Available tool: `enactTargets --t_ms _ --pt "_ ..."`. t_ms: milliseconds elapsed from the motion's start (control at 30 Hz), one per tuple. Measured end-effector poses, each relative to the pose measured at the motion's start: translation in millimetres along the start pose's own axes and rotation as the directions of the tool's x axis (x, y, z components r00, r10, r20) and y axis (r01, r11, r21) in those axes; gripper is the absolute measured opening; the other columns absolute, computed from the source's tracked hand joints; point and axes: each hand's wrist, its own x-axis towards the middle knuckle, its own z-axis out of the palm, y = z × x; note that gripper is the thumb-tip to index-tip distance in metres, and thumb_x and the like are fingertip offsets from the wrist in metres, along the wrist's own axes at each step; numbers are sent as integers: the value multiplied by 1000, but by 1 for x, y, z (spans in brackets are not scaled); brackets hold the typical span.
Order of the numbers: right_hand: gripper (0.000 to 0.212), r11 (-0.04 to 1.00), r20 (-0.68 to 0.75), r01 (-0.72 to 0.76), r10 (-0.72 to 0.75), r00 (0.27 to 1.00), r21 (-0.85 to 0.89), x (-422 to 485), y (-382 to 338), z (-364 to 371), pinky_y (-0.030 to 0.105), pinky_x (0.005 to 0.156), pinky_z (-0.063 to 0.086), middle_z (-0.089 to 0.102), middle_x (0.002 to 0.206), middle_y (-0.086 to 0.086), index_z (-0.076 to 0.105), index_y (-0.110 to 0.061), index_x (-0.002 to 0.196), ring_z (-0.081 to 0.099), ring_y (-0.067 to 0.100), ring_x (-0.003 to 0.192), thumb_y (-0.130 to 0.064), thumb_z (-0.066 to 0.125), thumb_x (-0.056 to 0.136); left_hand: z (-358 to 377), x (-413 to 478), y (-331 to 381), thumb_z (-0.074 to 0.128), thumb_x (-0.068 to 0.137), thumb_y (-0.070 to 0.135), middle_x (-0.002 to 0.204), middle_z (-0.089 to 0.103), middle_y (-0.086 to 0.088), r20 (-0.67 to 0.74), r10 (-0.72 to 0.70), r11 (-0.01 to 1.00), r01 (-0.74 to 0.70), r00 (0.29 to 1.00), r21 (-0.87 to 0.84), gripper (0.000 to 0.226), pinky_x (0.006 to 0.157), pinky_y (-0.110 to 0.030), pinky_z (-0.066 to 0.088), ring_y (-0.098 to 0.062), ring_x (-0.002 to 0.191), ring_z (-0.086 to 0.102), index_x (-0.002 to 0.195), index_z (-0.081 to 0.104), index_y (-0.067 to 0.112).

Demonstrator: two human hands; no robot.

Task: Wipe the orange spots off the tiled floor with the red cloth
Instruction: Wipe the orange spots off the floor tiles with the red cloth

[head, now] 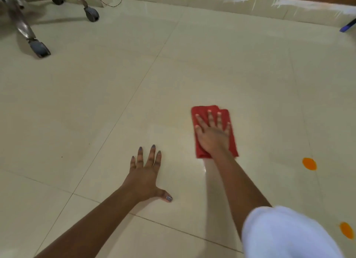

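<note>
A folded red cloth point(232, 145) lies flat on the cream tiled floor point(231, 65) a little right of centre. My right hand point(212, 133) presses down on it with straight, spread fingers. My left hand point(147, 173) rests flat on the bare tile to the left of the cloth, fingers spread, holding nothing. One orange spot point(309, 163) sits on the floor to the right of the cloth. A second orange spot point(346, 233) shows near the lower right edge. A wet sheen trails on the tile just below the cloth.
A chrome office-chair base with castors point(39, 48) stands at the top left, another castor point(92, 14) behind it. A thin cable point(115, 4) hangs by the skirting wall point(250, 5) along the top. A blue object point(347, 25) pokes in at the far right. My white sleeve point(289, 234) fills the lower right.
</note>
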Motion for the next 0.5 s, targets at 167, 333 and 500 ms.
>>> enactTargets --t_ms 167,333,500 --pt "51 938 -69 344 -347 935 -51 -116 -47 38 55 114 6 14 157 -4 22 -45 143 5 26 144 -49 16 92 -1 -9 2 62 56 76 148 -35 -3 -42 -2 998 -1 999 -56 136 114 -51 -10 -35 133 -33 142 -22 11" --pt "51 973 -153 209 -223 963 -103 -207 50 50 49 111 15 32 151 -3 31 -48 138 27 27 140 -51 28 88 7 -30 12 46 75 72 153 -25 -5 -142 18 999 -13 990 40 111 113 -48 -8 -29 139 -25 145 -12 9" --pt "54 998 -131 -30 22 991 -60 -210 11 46 55 113 8 13 157 0 20 -44 144 10 29 144 -50 20 90 54 -77 34 -7 36 97 144 -37 -7 11 270 960 -270 963 80 140 112 -40 -10 -25 134 -32 143 -18 6"
